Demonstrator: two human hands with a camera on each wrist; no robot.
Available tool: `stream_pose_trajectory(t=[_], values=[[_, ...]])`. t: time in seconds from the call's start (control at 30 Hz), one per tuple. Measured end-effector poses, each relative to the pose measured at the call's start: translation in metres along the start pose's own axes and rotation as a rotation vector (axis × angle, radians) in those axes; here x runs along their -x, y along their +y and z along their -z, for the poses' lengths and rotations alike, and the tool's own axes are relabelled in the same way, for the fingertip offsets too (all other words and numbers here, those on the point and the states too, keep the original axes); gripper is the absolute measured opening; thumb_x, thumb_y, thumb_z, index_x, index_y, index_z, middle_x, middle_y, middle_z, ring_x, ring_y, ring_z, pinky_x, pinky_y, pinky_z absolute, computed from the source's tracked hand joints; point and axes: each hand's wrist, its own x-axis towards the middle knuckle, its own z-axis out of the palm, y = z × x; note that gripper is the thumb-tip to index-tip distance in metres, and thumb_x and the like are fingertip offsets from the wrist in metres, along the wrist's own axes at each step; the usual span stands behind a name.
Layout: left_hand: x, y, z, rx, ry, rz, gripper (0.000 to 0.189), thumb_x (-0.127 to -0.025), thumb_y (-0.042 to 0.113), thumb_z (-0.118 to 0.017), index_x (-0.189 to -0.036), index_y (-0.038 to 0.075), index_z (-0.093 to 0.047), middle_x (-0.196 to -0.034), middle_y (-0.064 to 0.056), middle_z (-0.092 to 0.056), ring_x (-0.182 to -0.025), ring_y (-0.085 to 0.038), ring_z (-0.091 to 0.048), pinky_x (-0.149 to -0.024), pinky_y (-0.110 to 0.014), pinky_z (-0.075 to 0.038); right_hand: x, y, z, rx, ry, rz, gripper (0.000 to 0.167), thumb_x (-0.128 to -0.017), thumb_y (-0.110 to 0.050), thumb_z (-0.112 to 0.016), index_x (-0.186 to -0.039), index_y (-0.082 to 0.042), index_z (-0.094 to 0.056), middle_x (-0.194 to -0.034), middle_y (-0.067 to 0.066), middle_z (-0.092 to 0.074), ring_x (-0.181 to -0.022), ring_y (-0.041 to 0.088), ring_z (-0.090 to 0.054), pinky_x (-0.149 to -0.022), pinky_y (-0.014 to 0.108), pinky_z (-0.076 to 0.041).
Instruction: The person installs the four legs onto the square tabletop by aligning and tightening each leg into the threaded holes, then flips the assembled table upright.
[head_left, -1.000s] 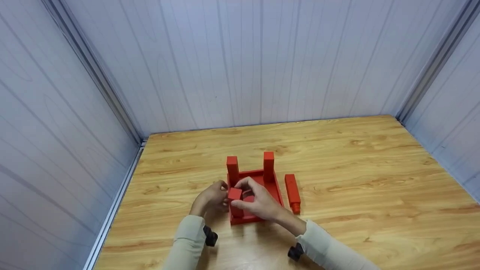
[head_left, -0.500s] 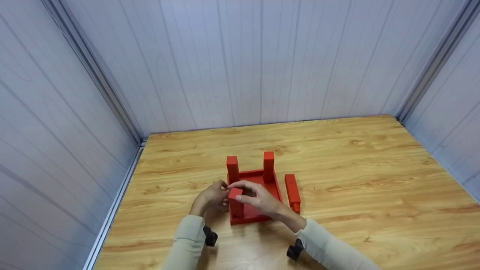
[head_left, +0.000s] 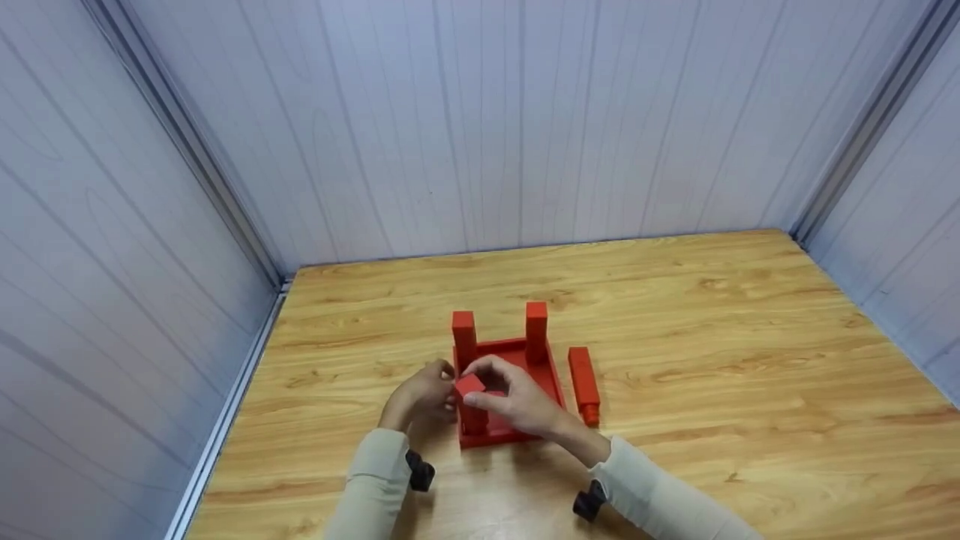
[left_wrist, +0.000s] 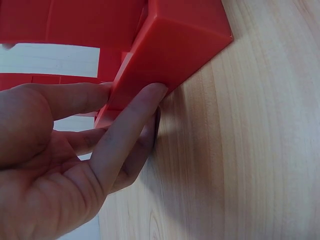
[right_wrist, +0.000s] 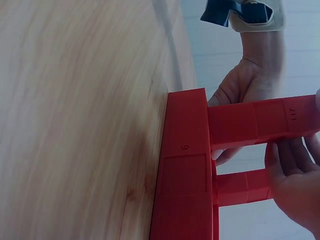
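Note:
A red shallow frame (head_left: 495,441), shaped like a small upturned table, lies on the wooden tabletop. At its near left corner a square red leg (head_left: 469,385) stands upright; my right hand (head_left: 517,397) holds the leg's upper end between thumb and fingers. My left hand (head_left: 424,394) grips the frame's left side. In the left wrist view its fingers lie along the side wall (left_wrist: 175,50), a digit on either side of the edge. The right wrist view shows the leg (right_wrist: 260,120) marked 117, its base at the frame's corner.
Two more red legs stand at the frame's far left (head_left: 463,334) and far right (head_left: 536,330) corners. A loose red leg (head_left: 583,379) with a threaded-looking end lies right of the frame. Pale panel walls (head_left: 480,127) enclose the wooden tabletop (head_left: 712,337).
My right fingers have shifted around the leg's top, reaching over it and drawing back. The leg's top has turned to an angle. My left hand has stayed in place.

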Motion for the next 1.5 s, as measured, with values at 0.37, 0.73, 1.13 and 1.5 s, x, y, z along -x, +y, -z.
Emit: stream_pose_trajectory(t=[0.37, 0.73, 1.13, 1.5], values=[[0.002, 0.002, 0.001, -0.058, 0.019, 0.020, 0.032, -0.090, -0.002, -0.043, -0.122, -0.002, -0.042, -0.068, -0.006, -0.042, -0.060, -0.016, -0.041, -0.057, -0.030, -0.040, 0.007, -0.025, -0.010, 0.127, 0.108, 0.029, 0.031, -0.087, -0.018, -0.070, -0.108, -0.004, -0.053, -0.099, 0.006, -0.059, -0.094, 0.022, -0.059, -0.079, 0.024, -0.049], [0.000, 0.001, -0.001, 0.002, 0.018, 0.027, 0.028, -0.091, -0.001, -0.044, -0.119, -0.002, -0.042, -0.066, -0.005, -0.042, -0.060, -0.016, -0.042, -0.057, -0.031, -0.040, 0.007, -0.028, -0.012, 0.183, 0.149, 0.035, 0.034, -0.084, -0.020, -0.073, -0.105, -0.002, -0.052, -0.095, 0.007, -0.060, -0.089, 0.020, -0.058, -0.074, 0.023, -0.049], [0.002, 0.001, 0.000, -0.025, 0.032, 0.005, 0.024, -0.092, 0.001, -0.047, -0.115, -0.001, -0.043, -0.070, -0.006, -0.045, -0.062, -0.016, -0.044, -0.058, -0.029, -0.040, 0.010, -0.026, -0.014, 0.182, 0.166, 0.015, 0.032, -0.086, -0.018, -0.071, -0.109, -0.003, -0.054, -0.106, 0.010, -0.060, -0.102, 0.029, -0.059, -0.091, 0.048, -0.049], [0.000, 0.001, -0.001, -0.070, 0.041, 0.003, 0.019, -0.091, 0.005, -0.049, -0.108, -0.001, -0.044, -0.075, -0.007, -0.046, -0.065, -0.018, -0.047, -0.060, -0.030, -0.044, 0.006, 0.006, -0.019, 0.268, 0.256, 0.116, 0.034, -0.087, -0.034, -0.069, -0.107, -0.011, -0.054, -0.105, 0.002, -0.058, -0.100, 0.018, -0.059, -0.085, 0.036, -0.055]])
